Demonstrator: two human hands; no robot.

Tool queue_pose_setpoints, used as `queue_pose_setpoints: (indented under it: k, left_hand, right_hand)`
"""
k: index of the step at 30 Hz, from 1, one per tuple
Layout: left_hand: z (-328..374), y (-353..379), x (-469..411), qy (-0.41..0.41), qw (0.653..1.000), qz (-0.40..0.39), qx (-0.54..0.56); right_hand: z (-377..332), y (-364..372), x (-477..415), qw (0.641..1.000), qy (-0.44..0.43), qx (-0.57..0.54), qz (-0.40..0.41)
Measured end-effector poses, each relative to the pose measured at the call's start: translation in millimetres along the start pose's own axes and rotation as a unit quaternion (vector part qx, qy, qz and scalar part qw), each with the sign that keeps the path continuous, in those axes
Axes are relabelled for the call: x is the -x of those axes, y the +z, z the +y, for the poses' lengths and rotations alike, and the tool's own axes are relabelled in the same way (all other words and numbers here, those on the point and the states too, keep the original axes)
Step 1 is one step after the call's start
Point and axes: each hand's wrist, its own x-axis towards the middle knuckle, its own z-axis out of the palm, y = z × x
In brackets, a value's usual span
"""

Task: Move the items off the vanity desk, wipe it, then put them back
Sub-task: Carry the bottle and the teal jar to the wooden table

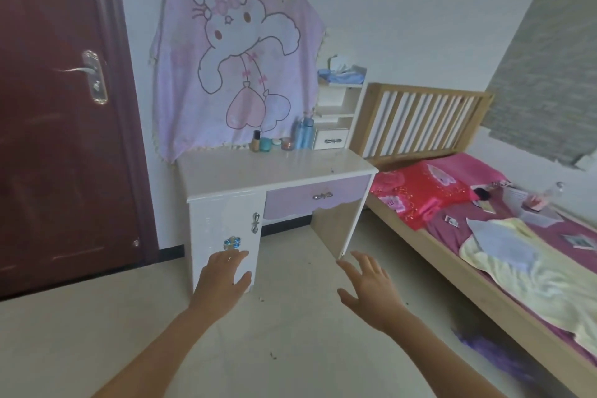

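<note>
A white vanity desk point(245, 173) with a lilac drawer stands against the wall, some way ahead of me. Along its back edge stand a foundation bottle point(256, 141), a teal jar point(265, 144), a small white pot point(276, 141), a pink candle jar point(287, 143) and two blue bottles point(304, 132). A lilac cartoon-rabbit cloth point(232, 68) drapes over the mirror behind them. My left hand point(223, 279) and my right hand point(368, 287) reach forward below desk height, fingers spread, holding nothing.
A dark red door point(61, 113) is at the left. A wooden bed point(484, 236) with pink bedding, papers and a yellow towel runs along the right. A small white shelf unit point(339, 110) with tissues sits on the desk's right end. Pale tiled floor lies between.
</note>
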Motion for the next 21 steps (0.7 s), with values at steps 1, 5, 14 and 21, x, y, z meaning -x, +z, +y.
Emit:
queue_pose_setpoints:
  k: [1, 5, 14, 21]
  left_hand:
    - [1.1, 7.0, -15.7, 0.002, 1.000, -0.004, 0.000]
    - [17.1, 31.6, -68.3, -0.010, 1.000, -0.019, 0.005]
    - [39.3, 99.3, -173.0, -0.028, 0.999, -0.040, 0.002]
    - [75.8, 118.4, -274.3, -0.054, 0.996, 0.066, 0.000]
  right_hand:
    - [11.3, 0.3, -11.1, 1.000, 0.007, -0.007, 0.000]
    - [53.5, 8.7, -45.8, 0.999, 0.038, -0.022, -0.019]
    - [150.0, 29.6, -149.2, 0.998, 0.025, -0.056, -0.021]
    - [217.6, 3.7, -266.3, 0.995, -0.062, -0.072, 0.035]
